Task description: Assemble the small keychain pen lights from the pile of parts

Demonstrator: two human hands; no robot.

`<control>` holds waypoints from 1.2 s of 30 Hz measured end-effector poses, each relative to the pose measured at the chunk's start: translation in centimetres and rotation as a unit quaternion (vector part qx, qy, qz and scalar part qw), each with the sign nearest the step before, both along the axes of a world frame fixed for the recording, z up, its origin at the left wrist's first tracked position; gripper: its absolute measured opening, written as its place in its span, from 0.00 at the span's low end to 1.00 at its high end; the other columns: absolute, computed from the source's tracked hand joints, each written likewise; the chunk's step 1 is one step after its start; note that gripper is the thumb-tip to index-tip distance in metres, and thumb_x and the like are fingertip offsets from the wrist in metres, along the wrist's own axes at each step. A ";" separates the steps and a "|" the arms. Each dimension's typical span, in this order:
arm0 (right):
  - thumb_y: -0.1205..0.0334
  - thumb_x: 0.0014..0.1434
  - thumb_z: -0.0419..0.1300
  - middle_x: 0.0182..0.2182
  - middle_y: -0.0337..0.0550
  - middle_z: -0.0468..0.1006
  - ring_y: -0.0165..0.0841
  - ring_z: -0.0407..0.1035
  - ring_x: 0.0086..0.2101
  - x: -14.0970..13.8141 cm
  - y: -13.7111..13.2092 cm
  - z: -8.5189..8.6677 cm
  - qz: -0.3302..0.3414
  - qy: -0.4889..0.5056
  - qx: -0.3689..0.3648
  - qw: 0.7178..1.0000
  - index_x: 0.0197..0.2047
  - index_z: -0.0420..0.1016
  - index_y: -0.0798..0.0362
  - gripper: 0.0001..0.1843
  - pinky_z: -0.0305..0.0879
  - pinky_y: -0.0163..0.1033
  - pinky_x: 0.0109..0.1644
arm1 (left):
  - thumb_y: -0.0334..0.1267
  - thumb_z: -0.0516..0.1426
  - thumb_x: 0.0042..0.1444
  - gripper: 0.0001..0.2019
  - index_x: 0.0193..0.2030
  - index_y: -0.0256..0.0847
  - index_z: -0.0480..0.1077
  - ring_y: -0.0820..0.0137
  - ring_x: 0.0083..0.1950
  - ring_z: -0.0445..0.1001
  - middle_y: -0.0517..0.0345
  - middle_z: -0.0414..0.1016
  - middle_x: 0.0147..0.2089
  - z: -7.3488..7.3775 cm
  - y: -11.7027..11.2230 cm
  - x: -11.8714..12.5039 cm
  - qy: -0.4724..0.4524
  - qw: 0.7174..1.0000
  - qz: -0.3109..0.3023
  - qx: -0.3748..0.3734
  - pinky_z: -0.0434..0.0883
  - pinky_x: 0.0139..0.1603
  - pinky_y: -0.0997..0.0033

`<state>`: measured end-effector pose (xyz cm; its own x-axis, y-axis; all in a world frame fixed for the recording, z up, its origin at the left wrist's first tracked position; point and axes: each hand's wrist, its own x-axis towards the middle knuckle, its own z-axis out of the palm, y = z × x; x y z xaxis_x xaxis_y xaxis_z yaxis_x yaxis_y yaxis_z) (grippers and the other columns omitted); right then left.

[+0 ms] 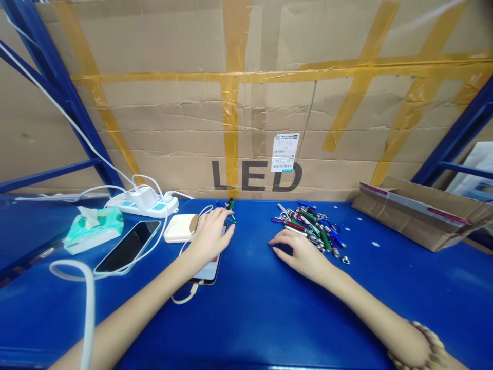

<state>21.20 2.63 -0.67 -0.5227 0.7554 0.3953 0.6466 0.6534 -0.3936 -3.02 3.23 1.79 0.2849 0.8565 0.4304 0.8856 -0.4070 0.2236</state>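
Observation:
My left hand (211, 234) lies flat, fingers stretched out, on top of a phone (210, 270) that rests on the blue table (254, 308). A few small keychain flashlights (230, 205) lie just beyond its fingertips. My right hand (298, 250) rests on the table with fingers apart, its tips touching the near edge of a pile of several coloured keychain flashlights with carabiner clips (311, 228). Neither hand grips anything.
A white power bank (180, 227), a second dark phone (128, 246), a tissue pack (94, 228), a white power strip with charger (143, 203) and loose white cables lie at left. An open cardboard box (418, 213) sits at right. A large taped "LED" carton (246, 103) stands behind.

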 end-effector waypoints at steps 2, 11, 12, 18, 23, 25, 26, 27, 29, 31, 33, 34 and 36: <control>0.68 0.56 0.54 0.37 0.47 0.77 0.36 0.71 0.39 0.0 0.1 -0.1 0.001 -0.002 -0.002 1.000 0.39 0.76 0.53 0.11 0.67 0.43 0.46 | 0.36 0.47 0.59 0.15 0.51 0.38 0.65 0.55 0.59 0.62 0.45 0.67 0.56 0.4 0.6 -0.8 -0.004 1.000 0.007 0.006 0.58 0.56 0.49; 0.69 0.56 0.54 0.37 0.46 0.77 0.35 0.71 0.38 -0.3 0.1 0.0 0.003 -0.012 -0.001 1.000 0.38 0.77 0.53 0.11 0.68 0.42 0.46 | 0.43 0.51 0.58 0.18 0.53 0.42 0.66 0.55 0.65 0.54 0.48 0.68 0.58 -1.5 2.3 -1.7 0.034 0.991 -0.086 -0.097 0.46 0.62 0.45; 0.69 0.55 0.54 0.37 0.46 0.77 0.35 0.71 0.38 -0.3 0.1 0.1 0.003 -0.013 0.000 1.000 0.38 0.77 0.53 0.11 0.68 0.42 0.46 | 0.46 0.51 0.57 0.20 0.54 0.42 0.65 0.54 0.65 0.53 0.47 0.67 0.59 -1.6 2.4 -1.5 0.035 0.990 -0.090 -0.106 0.45 0.62 0.44; 0.71 0.54 0.54 0.37 0.46 0.77 0.35 0.71 0.39 -0.5 0.0 0.1 0.009 -0.005 0.009 1.000 0.38 0.77 0.53 0.11 0.67 0.42 0.46 | 0.51 0.50 0.57 0.24 0.56 0.40 0.64 0.52 0.66 0.51 0.43 0.64 0.60 -1.1 2.1 -0.5 0.032 0.981 -0.126 -0.143 0.38 0.62 0.41; 0.70 0.55 0.54 0.36 0.46 0.78 0.36 0.71 0.38 -0.5 0.0 0.1 0.001 -0.008 0.007 1.000 0.38 0.77 0.54 0.11 0.67 0.43 0.45 | 0.45 0.53 0.57 0.20 0.57 0.48 0.63 0.59 0.66 0.53 0.53 0.66 0.60 0.0 -0.3 1.3 0.029 0.964 -0.200 -0.173 0.41 0.64 0.47; 0.70 0.55 0.54 0.35 0.46 0.78 0.36 0.71 0.37 -0.4 0.0 0.2 -0.013 -0.010 0.006 1.000 0.38 0.77 0.54 0.11 0.67 0.42 0.44 | 0.42 0.54 0.57 0.20 0.57 0.52 0.62 0.61 0.65 0.54 0.56 0.66 0.59 0.3 -1.6 2.0 0.012 0.948 -0.250 -0.195 0.44 0.64 0.50; 0.70 0.55 0.55 0.35 0.46 0.77 0.35 0.71 0.37 -0.4 0.1 0.2 -0.020 -0.008 0.004 1.000 0.39 0.77 0.54 0.11 0.67 0.42 0.44 | 0.41 0.54 0.57 0.19 0.56 0.54 0.63 0.61 0.65 0.54 0.57 0.67 0.59 0.4 -2.1 2.3 -0.006 0.943 -0.266 -0.201 0.46 0.64 0.51; 0.69 0.55 0.55 0.36 0.46 0.77 0.35 0.71 0.36 -0.3 0.1 0.2 -0.027 -0.005 0.002 1.000 0.39 0.76 0.54 0.11 0.68 0.42 0.43 | 0.39 0.54 0.58 0.18 0.56 0.54 0.63 0.62 0.65 0.55 0.58 0.67 0.59 0.4 -2.6 2.5 -0.020 0.942 -0.272 -0.197 0.48 0.64 0.52; 0.66 0.57 0.55 0.36 0.46 0.77 0.34 0.71 0.36 -0.3 0.1 0.2 -0.035 0.007 -0.004 0.999 0.42 0.75 0.54 0.11 0.68 0.41 0.42 | 0.36 0.53 0.58 0.17 0.54 0.53 0.65 0.63 0.64 0.57 0.58 0.68 0.58 0.5 -2.9 2.7 -0.039 0.947 -0.268 -0.170 0.50 0.63 0.54; 0.60 0.58 0.56 0.37 0.47 0.76 0.34 0.71 0.36 -0.4 -0.1 0.2 -0.028 0.012 -0.009 0.999 0.46 0.73 0.53 0.13 0.68 0.41 0.42 | 0.34 0.51 0.59 0.15 0.52 0.50 0.67 0.63 0.61 0.61 0.56 0.70 0.55 0.6 -2.7 2.5 -0.050 0.962 -0.242 -0.121 0.52 0.61 0.55; 0.54 0.56 0.58 0.39 0.47 0.75 0.36 0.70 0.38 -0.5 -0.5 0.4 -0.011 -0.002 -0.012 1.000 0.50 0.70 0.52 0.20 0.67 0.42 0.44 | 0.33 0.50 0.59 0.13 0.48 0.46 0.68 0.63 0.58 0.64 0.55 0.73 0.52 0.7 -2.2 2.0 -0.049 0.976 -0.203 -0.068 0.56 0.59 0.56; 0.51 0.55 0.59 0.41 0.47 0.74 0.37 0.69 0.40 -0.6 -0.7 0.5 0.000 -0.014 -0.015 1.000 0.52 0.69 0.51 0.23 0.66 0.43 0.45 | 0.33 0.49 0.59 0.12 0.47 0.44 0.68 0.63 0.55 0.66 0.54 0.73 0.50 0.8 -1.9 1.8 -0.044 0.981 -0.185 -0.045 0.57 0.57 0.56; 0.50 0.53 0.61 0.43 0.48 0.73 0.39 0.68 0.43 -0.8 -1.1 0.8 0.020 -0.038 -0.024 0.999 0.53 0.68 0.51 0.25 0.65 0.45 0.47 | 0.32 0.48 0.59 0.11 0.45 0.43 0.69 0.63 0.51 0.68 0.54 0.74 0.47 0.9 -1.6 1.4 -0.021 0.986 -0.164 -0.011 0.58 0.55 0.57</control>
<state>20.41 1.56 0.10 -0.5802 0.7500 0.3175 0.6493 0.6613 -0.3756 -1.59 1.59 2.72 0.5303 0.7301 0.4309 0.6969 -0.6649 0.2689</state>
